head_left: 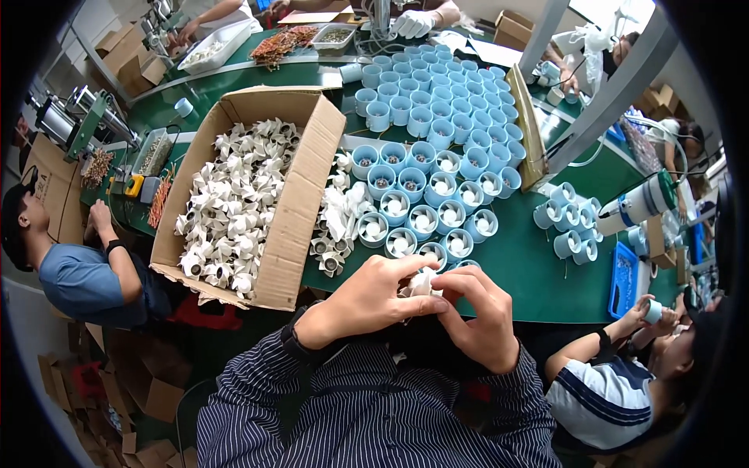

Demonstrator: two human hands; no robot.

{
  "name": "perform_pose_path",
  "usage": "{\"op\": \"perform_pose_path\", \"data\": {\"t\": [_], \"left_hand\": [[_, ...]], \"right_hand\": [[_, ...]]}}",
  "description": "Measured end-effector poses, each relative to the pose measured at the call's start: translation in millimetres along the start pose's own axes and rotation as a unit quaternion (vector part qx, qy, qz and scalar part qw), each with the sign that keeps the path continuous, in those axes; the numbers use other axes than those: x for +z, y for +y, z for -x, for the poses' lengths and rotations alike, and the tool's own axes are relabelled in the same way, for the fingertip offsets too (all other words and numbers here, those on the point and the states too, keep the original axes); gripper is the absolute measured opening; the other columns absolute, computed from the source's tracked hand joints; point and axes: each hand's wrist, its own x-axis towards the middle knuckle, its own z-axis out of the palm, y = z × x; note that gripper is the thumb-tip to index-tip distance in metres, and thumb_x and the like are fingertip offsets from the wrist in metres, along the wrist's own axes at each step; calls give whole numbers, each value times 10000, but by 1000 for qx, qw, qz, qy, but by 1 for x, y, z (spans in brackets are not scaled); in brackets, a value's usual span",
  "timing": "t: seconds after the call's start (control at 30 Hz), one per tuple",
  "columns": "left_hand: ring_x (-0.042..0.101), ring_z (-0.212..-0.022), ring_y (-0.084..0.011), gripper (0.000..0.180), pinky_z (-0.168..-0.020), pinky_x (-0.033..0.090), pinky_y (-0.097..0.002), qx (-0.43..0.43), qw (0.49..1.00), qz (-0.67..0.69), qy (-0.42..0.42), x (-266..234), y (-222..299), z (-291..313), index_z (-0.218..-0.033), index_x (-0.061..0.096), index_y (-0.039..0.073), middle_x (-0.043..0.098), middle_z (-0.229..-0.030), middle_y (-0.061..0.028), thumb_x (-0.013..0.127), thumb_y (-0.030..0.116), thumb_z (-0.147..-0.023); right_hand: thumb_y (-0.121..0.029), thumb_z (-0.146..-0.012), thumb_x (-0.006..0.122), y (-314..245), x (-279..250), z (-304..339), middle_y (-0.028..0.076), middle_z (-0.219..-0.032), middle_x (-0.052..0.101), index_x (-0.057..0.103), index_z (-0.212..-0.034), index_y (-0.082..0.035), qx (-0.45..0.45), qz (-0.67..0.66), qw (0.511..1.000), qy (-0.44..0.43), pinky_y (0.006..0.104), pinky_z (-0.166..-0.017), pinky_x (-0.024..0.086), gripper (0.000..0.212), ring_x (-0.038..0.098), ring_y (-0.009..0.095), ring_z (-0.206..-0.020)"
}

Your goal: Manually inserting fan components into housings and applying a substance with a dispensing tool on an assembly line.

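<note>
In front of my chest, at the near edge of the green table, both hands close round one small white fan wheel point(422, 282). My left hand point(374, 295) grips it between thumb and fingers. From the other side, the fingertips of my right hand point(480, 316) pinch it; part of the wheel is hidden by the fingers. Just beyond stand light blue cups point(422, 222), the nearer ones with white fan wheels inside. Farther cups point(382, 181) show small dark parts with no white wheel. More white fan wheels point(331, 253) lie loose beside a large cardboard box.
The open cardboard box point(289, 210) holds many white fan wheels. A wooden strip point(533, 140) borders the cups on the right, near a grey metal post point(616, 97). A blue tray point(622, 281) stands at the right edge. Co-workers sit left and right; a white-gloved hand point(413, 23) is across the table.
</note>
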Motion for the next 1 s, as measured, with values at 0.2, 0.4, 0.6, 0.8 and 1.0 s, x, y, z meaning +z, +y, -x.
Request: {"op": "perform_pose_path", "data": {"t": [0.2,0.4,0.6,0.8,1.0], "left_hand": [[775,-854,-258,655,-771,607,-350,65,994,-86,28,-1,-12,6,-1424,666,13,784,-1054,-156,894,362,-918],[783,-877,-333,600,-712,613,-414,107,962,-238,83,6,-27,10,-1377,686,68,788,-1063,-152,894,360,-895],[765,-805,-328,583,-667,598,-421,75,965,-224,116,6,-43,7,-1368,688,78,766,-956,-112,892,345,-891],[757,-767,-299,538,-654,593,-399,73,972,-152,161,3,-39,7,-1333,685,62,733,-895,-117,880,328,-908],[741,-715,-233,412,-634,577,-368,41,982,-88,163,-11,-39,18,-1234,751,48,730,-841,-95,883,287,-925]], "right_hand": [[37,-891,817,8,1,-13,117,-1062,739,747,-1134,-7,-1,-17,1000,-18,314,-705,594,256,728,189,-796],[-30,-897,863,4,7,-23,97,-1047,744,749,-1093,-3,121,-65,984,-110,281,-694,584,229,712,137,-794],[-50,-921,854,4,14,-42,79,-970,731,734,-1026,9,208,-6,971,-116,257,-662,535,170,666,106,-758],[-46,-997,769,9,-1,-55,50,-844,678,686,-1032,37,248,-25,949,-192,248,-650,478,123,589,73,-734],[-59,-1048,697,51,-17,-96,45,-794,632,650,-1018,50,172,20,979,-104,266,-676,474,122,551,78,-740]]}}
